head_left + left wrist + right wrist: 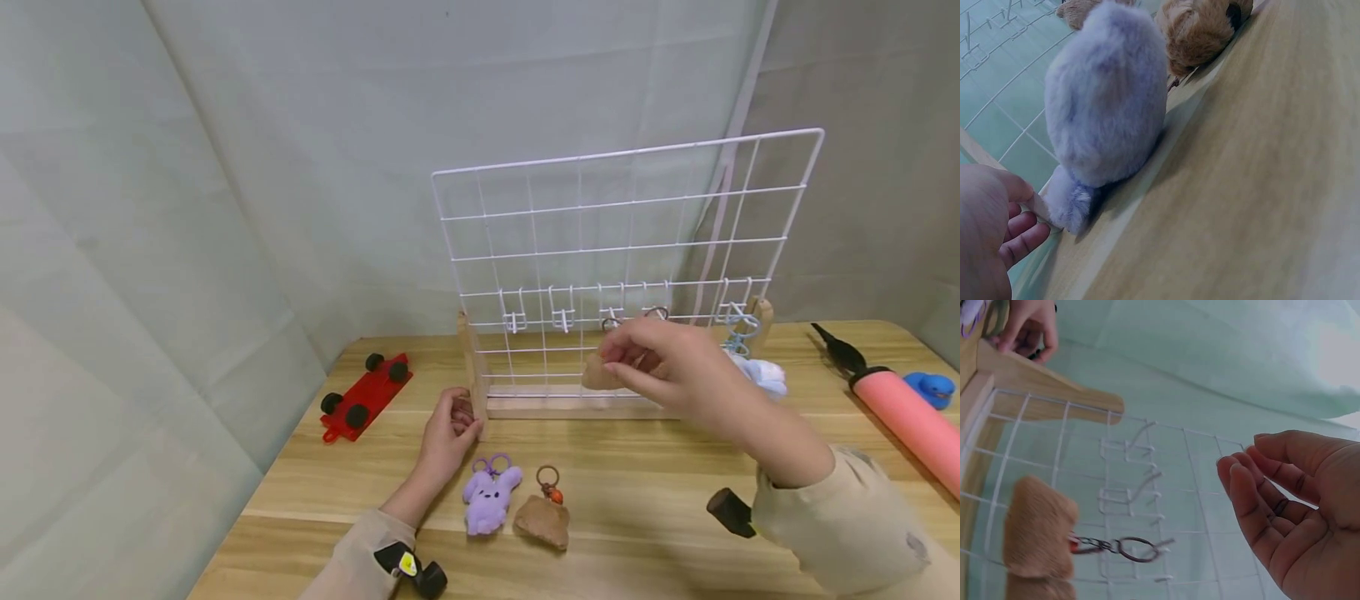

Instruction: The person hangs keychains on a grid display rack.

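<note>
My left hand (447, 433) grips the wooden foot (1054, 387) at the left end of a white wire grid rack (630, 247). In the right wrist view, my right hand (1304, 500) has loosely bent fingers with nothing between them. Near it, a brown plush keychain (1038, 528) hangs by its dark ring from a grid hook (1163, 542); in the head view the right hand partly covers this plush. On the table before the rack lie a purple bunny plush keychain (487, 502) and another brown plush keychain (543, 521) with an orange bead.
A pale blue and white plush (767, 377) hangs at the rack's right end. Bare hooks (514, 320) are toward its left. A red toy car chassis (367, 398) with black wheels lies at left; a pink hand pump (911, 425) and blue rubber duck (932, 388) are at right.
</note>
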`<state>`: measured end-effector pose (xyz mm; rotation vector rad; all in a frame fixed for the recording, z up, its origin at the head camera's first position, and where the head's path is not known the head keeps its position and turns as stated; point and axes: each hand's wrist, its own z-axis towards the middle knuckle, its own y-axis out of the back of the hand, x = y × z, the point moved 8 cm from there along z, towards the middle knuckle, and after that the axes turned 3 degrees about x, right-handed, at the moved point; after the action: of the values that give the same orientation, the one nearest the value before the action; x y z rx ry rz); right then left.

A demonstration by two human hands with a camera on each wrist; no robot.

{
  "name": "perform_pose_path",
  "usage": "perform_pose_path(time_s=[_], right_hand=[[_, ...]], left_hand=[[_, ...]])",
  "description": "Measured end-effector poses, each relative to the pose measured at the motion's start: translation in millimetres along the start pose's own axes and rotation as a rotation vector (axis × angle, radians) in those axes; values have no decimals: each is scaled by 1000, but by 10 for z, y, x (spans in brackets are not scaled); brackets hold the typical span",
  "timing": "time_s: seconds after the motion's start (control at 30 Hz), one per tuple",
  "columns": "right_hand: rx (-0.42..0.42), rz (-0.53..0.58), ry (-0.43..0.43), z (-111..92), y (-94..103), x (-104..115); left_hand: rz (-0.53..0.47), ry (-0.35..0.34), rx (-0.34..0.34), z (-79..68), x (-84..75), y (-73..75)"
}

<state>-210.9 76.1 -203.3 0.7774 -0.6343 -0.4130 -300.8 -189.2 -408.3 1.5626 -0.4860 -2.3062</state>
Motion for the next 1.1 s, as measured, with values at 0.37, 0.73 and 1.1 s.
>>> perform_pose_path(time_s=[0.37,0.73,1.1], right_hand=[[76,173,-46,-150,-467,-133],[202,258,-118,-197,-946,-315],[260,272,-103,-211,-1392,-479]], left_hand=[[-15,-23,-6,-4,-7,15],[0,-25,-11,2,-1,5],[-7,-18,-9,-5,-14,9]])
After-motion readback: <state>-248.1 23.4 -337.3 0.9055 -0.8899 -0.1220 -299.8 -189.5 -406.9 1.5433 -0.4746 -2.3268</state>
